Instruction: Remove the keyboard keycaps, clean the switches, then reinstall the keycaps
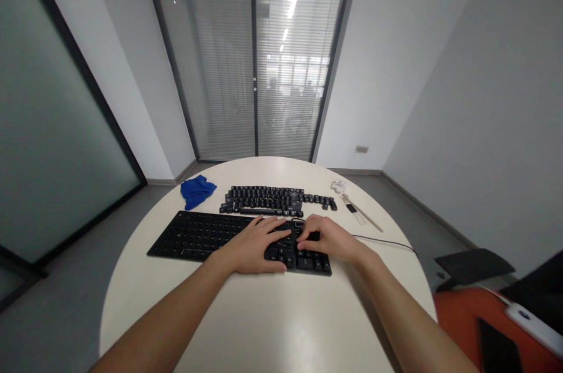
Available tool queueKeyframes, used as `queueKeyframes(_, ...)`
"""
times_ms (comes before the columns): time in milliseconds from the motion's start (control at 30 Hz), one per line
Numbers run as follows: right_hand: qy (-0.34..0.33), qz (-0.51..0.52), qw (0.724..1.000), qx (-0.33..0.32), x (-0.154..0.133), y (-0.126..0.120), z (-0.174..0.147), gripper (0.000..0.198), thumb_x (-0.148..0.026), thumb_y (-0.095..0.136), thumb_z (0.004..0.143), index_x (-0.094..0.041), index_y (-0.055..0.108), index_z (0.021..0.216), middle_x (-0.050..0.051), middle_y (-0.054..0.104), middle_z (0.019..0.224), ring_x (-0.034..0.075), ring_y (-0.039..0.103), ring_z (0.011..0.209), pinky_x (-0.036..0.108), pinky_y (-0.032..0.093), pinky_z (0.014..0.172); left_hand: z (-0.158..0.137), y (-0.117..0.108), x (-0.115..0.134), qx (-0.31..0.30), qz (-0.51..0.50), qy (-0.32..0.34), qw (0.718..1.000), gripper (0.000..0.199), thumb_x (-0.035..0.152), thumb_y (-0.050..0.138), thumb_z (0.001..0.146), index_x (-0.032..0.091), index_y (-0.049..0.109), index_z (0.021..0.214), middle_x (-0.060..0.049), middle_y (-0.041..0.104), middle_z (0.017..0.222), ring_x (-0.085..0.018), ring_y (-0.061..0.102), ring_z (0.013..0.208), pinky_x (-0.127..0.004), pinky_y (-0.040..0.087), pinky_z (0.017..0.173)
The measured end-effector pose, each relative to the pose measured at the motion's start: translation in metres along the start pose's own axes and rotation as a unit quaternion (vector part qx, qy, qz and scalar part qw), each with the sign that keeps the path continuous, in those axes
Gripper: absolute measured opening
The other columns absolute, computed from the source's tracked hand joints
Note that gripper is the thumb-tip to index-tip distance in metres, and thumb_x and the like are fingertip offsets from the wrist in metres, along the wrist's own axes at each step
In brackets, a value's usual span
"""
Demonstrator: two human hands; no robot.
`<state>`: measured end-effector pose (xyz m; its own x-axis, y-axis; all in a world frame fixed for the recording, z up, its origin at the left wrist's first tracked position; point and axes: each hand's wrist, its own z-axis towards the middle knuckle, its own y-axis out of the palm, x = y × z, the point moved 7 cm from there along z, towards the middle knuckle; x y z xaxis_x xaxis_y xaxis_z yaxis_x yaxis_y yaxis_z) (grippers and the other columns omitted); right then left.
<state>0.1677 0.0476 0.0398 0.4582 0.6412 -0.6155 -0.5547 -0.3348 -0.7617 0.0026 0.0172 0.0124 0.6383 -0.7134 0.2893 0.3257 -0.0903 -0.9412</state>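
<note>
Head view: the person's left hand (253,244) lies with fingers spread over the black keyboard (206,235); the right hand (328,238) curls thumb and forefinger toward each other above its right-end keys, and I can't tell whether they pinch one; beyond the fingers sit rows of loose keycaps (264,200); a blue cloth (197,191) lies farther off, left of them; to their right, a thin stick (372,219) and a black cable (387,240).

The round table (272,317) bears a keyboard (204,235), keycaps (264,198) and blue cloth (196,191)
</note>
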Motion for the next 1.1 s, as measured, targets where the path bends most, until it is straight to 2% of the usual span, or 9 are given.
queueKeyframes(367,0.049,-0.024,0.998,-0.011,0.000,0.001,-0.001,0.011,-0.031,0.071,0.082,-0.021,0.074,0.079,0.003,0.074,0.082,0.020,0.066,0.079,0.029,0.046,0.073,0.001,-0.002,0.002,-0.007,0.004,-0.002,1.000,0.081,0.069,0.063,0.081,0.031,0.041,0.149,-0.007,0.029,0.162,-0.034,0.027,0.148,-0.055,0.016,0.121)
queueKeyframes(1100,0.043,-0.027,0.999,-0.004,0.005,0.000,-0.001,0.017,-0.034,0.068,0.085,-0.019,0.074,0.079,0.002,0.073,0.079,0.018,0.064,0.076,0.027,0.045,0.071,0.001,-0.001,0.002,-0.003,0.013,0.001,1.000,0.082,0.068,0.063,0.081,0.029,0.042,0.149,-0.008,0.029,0.162,-0.033,0.027,0.148,-0.055,0.017,0.121)
